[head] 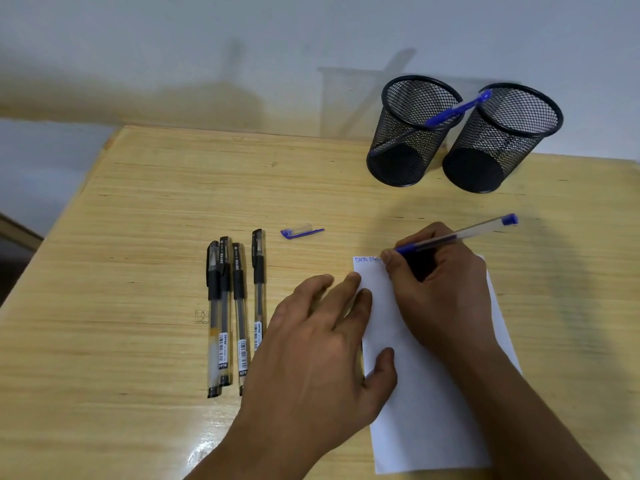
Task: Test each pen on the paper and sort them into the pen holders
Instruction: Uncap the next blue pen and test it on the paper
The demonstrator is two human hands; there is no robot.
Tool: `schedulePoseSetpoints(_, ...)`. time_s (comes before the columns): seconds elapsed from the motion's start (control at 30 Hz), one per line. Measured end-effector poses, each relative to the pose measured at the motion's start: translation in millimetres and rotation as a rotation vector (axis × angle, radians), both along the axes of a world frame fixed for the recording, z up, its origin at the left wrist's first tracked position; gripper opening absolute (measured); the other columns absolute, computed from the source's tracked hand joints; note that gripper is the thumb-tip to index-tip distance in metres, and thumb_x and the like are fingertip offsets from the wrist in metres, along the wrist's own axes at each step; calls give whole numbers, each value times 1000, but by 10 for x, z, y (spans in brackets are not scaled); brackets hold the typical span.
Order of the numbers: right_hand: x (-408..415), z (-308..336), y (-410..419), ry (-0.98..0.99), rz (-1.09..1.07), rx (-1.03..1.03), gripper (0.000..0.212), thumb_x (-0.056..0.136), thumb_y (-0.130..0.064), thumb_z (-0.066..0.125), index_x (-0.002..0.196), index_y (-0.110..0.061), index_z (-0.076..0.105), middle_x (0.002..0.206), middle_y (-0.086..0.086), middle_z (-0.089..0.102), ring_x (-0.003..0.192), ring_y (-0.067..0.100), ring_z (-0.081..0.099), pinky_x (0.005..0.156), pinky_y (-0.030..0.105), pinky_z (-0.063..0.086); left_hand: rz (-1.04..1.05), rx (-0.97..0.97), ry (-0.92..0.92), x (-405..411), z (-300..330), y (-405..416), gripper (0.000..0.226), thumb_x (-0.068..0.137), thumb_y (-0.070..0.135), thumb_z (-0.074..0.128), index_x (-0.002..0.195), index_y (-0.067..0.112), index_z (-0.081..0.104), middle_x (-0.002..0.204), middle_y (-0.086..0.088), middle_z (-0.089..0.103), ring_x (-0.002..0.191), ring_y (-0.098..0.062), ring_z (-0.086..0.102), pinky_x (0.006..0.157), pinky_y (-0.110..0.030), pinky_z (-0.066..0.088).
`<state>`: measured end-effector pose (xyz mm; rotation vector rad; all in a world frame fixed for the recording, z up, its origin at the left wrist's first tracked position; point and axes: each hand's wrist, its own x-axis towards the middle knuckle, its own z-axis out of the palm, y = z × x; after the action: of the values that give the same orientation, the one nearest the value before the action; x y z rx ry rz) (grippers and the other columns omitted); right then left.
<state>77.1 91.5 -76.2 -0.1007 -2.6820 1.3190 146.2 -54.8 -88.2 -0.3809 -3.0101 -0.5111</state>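
My right hand (436, 289) grips an uncapped blue pen (478, 232), its tip on the top edge of a white paper (426, 427) where blue letters are written. My left hand (322, 348) lies flat with fingers spread, pressing the paper's left edge. The pen's blue cap (300, 232) lies on the table above my left hand. Several capped black pens (235, 306) lie side by side to the left. Two black mesh pen holders stand at the back right: the left holder (412, 133) has one blue pen (457, 110) leaning in it, the right holder (502, 140) looks empty.
The wooden table (138, 220) ends at a pale wall behind the holders. Its left edge runs diagonally at the left of the view, with floor beyond.
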Motion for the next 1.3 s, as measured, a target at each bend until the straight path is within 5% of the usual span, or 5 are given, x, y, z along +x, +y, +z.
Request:
schedulePoseSetpoints(0.87, 11, 43, 11, -34, -29, -1, 10, 87, -23, 71, 89, -19, 62, 71, -20, 58, 66, -7, 58, 66, -5, 40, 12, 15, 14, 8, -3, 11, 60, 77, 54, 58, 123, 16, 66, 134, 3, 60, 126, -26, 50, 97, -44, 48)
schedulePoseSetpoints(1.03, 1, 9, 25, 6, -56, -46, 11, 85, -19, 72, 85, -20, 61, 70, -20, 58, 74, -20, 56, 67, -5, 40, 13, 8, 2, 9, 1, 8, 60, 78, 55, 57, 124, 16, 65, 135, 4, 60, 127, -25, 49, 98, -44, 48)
schedulePoseSetpoints(1.3, -8, 0, 26, -19, -55, -21, 9, 86, -26, 71, 85, -20, 64, 71, -16, 65, 82, -10, 60, 64, -2, 43, 12, 13, 10, 8, -16, 10, 60, 78, 54, 58, 123, 16, 66, 134, 4, 60, 127, -25, 49, 97, -45, 48)
